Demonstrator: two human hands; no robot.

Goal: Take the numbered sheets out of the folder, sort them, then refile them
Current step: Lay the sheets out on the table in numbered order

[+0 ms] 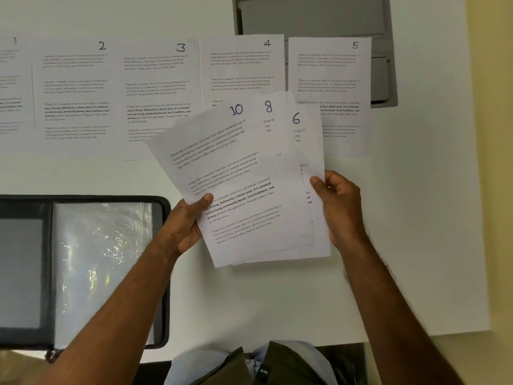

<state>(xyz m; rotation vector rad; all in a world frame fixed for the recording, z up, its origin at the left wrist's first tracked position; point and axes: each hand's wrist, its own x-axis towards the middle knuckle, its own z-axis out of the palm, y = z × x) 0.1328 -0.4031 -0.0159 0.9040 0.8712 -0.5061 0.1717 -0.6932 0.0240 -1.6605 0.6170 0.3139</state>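
Numbered sheets fan out between a person's two hands above a white table [388, 245], the sort half done. Sheets 1 [8, 87], 2 [75, 95], 3 [158, 87], 4 [241, 68] and 5 [330, 79] lie face up in a row along the far side, edges overlapping, the last two partly covering a grey recessed panel [313, 15]. The held fan shows sheet 10 [222, 173] on top, sheet 8 [273, 126] behind it and sheet 6 [305, 140] peeking out at the right; more sheets may lie hidden beneath.

The left hand [186, 226] is closed on the fan's lower left edge, thumb pressed on the face of sheet 10. The right hand [338, 207] pinches the right edge, thumb on top — both hands clasping paper.

The folder [161, 273] lies open near the left forearm, its clear plastic sleeve [102, 268] glinting and apparently empty.

Such paper is likely light, limp and slick, one sheet sliding easily on the next; it would crease if squeezed. Sheet 6 seems best taken by its exposed right margin or top corner, drawn sideways from the fan — a light pinch should do while the left hand anchors the rest.
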